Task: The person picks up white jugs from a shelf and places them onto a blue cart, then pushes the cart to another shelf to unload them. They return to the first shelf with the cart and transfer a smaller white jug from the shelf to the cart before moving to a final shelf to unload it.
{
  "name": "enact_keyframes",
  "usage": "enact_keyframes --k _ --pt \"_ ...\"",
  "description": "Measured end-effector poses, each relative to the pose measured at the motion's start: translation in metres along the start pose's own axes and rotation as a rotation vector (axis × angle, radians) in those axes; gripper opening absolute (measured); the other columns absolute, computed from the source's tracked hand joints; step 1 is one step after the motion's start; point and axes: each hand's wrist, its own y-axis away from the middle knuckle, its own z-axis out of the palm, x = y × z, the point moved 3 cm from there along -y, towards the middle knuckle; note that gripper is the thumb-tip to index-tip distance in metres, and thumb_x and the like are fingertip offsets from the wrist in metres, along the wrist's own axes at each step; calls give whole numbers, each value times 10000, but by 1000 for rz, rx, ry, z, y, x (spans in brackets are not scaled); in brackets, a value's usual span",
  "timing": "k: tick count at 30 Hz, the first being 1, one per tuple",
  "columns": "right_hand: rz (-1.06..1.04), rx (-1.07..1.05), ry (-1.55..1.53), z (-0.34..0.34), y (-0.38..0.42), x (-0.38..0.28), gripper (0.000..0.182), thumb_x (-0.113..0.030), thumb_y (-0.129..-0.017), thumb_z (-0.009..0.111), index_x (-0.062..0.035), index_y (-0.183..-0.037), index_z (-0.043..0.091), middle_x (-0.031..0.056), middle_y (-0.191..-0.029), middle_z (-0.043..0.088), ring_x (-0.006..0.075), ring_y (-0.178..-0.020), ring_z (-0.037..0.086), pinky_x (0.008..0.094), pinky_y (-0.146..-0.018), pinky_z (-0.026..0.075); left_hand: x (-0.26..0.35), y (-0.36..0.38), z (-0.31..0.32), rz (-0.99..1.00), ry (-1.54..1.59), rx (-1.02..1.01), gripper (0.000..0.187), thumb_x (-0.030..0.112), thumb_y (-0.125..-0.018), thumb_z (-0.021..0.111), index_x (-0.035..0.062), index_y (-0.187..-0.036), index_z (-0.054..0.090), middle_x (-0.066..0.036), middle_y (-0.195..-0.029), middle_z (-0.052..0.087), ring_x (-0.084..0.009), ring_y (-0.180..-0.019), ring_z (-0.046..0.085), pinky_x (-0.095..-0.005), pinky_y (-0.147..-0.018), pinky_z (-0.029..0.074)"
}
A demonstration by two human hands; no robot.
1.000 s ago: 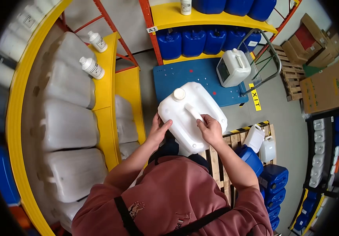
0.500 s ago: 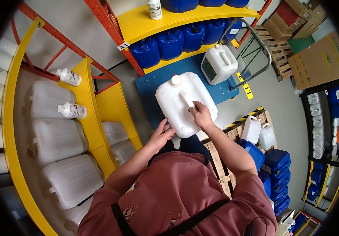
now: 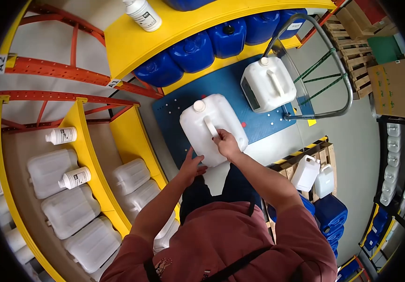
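A white plastic jerrycan (image 3: 223, 115) with a white screw cap is in front of me, over the near part of the blue platform cart (image 3: 167, 120). My right hand (image 3: 227, 144) is closed around the lower end of its moulded handle. At the can's near left corner is my left hand (image 3: 192, 168), fingers apart and fingertips right at its side, not wrapped round it. A second white jerrycan (image 3: 270, 84) with a dark label on its side stands farther right on the cart, by the push bar.
Blue jerrycans (image 3: 190, 49) line the yellow shelf behind the cart. White bottles (image 3: 75, 178) and large translucent jerrycans (image 3: 71, 211) fill the left rack. The cart's metal push bar (image 3: 341, 61) rises at right. More white cans (image 3: 305, 173) stand on a wooden pallet (image 3: 327, 152).
The view has shifted, with more of the left rack showing. The held jerrycan sits slightly lower and further left in view. The right hand keeps its grip; the left stays at the can's corner.
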Motion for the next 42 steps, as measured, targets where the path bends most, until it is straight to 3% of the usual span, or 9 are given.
enact_keyframes --k 6,13,24,25,26,33,35,38,42 --pt "57 -31 27 -59 -109 4 400 -189 -885 646 -38 -1255 669 158 -1015 727 290 -930 695 375 -866 529 58 -107 54 -68 73 34 822 258 -989 590 310 -1649 102 -65 -1514 408 -314 -1059 634 -418 -921 551" --pt "24 43 142 -99 -185 16 389 -161 -907 665 -7 -1264 643 122 -999 724 209 -900 666 337 -849 511 107 -190 82 -65 15 -30 833 240 -977 578 296 -1653 93 -65 -1485 447 -299 -1049 644 -412 -949 537" --pt "19 101 76 -134 -202 28 339 -53 -900 652 1 -1235 646 104 -991 737 187 -881 675 318 -825 510 138 -197 125 -95 -72 26 893 228 -953 602 249 -1661 59 -115 -1359 539 -274 -1018 661 -395 -930 551" --pt "7 91 87 -129 -201 31 343 -112 -893 672 -39 -1228 657 141 -1017 740 276 -927 690 374 -844 528 139 -196 125 -122 -85 41 894 229 -953 605 252 -1662 60 -117 -1366 535 -271 -1018 661 -395 -934 549" --pt "-4 82 98 -126 -201 34 349 -171 -886 692 -78 -1222 668 179 -1043 743 366 -973 706 430 -863 546 137 -195 120 -120 -83 44 894 229 -953 605 252 -1662 60 -117 -1366 535 -271 -1018 661 -395 -934 549" --pt "-10 145 351 -127 -181 12 379 -158 -870 695 -67 -1236 658 187 -1053 743 383 -983 705 456 -900 551 122 -146 82 15 -184 23 762 243 -995 589 132 -1638 195 -131 -1387 549 -243 -1077 642 -364 -937 530" --pt "-124 240 502 -134 -169 9 505 -156 -874 713 -33 -1347 585 185 -1261 671 330 -1067 689 419 -932 549 109 -127 62 65 -221 20 713 250 -1001 588 104 -1620 265 -135 -1400 560 -234 -1088 638 -361 -941 523" --pt "-200 206 497 -148 -132 -3 577 -111 -837 687 -33 -1385 525 251 -1322 585 443 -1208 572 483 -1025 492 74 -99 12 111 -292 54 620 255 -974 637 78 -1534 439 -107 -1259 668 -190 -1018 646 -333 -897 514" --pt "-164 108 702 -159 -55 8 596 -105 -839 686 -36 -1401 499 245 -1330 575 437 -1209 573 479 -1018 496 -8 -55 -74 258 -418 244 520 264 -971 633 47 -1436 548 -135 -1246 695 -230 -1123 656 -346 -967 506"
